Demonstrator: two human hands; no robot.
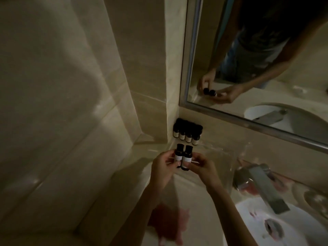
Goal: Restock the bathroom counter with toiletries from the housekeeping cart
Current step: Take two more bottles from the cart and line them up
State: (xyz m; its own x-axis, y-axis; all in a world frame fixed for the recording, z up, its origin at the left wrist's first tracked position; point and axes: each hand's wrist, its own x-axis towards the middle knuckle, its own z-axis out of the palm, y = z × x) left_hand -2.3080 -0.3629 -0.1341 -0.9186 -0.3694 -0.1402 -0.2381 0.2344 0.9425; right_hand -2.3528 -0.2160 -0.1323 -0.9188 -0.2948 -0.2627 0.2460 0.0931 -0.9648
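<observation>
Two small dark toiletry bottles with pale labels are held side by side above the beige counter (pixel 209 139). My left hand (pixel 162 167) pinches the left bottle (pixel 54 153) and my right hand (pixel 204 167) pinches the right bottle (pixel 63 156). Just beyond them, a row of several matching dark bottles (pixel 186 131) stands in the counter's back corner, against the wall and under the mirror. The held bottles hang a little in front of that row, apart from it.
A framed mirror (pixel 248 119) runs along the back and reflects my hands. A chrome tap (pixel 262 185) reaches over the white basin (pixel 257 219) at the right. A tiled wall (pixel 71 103) closes the left side. The light is dim.
</observation>
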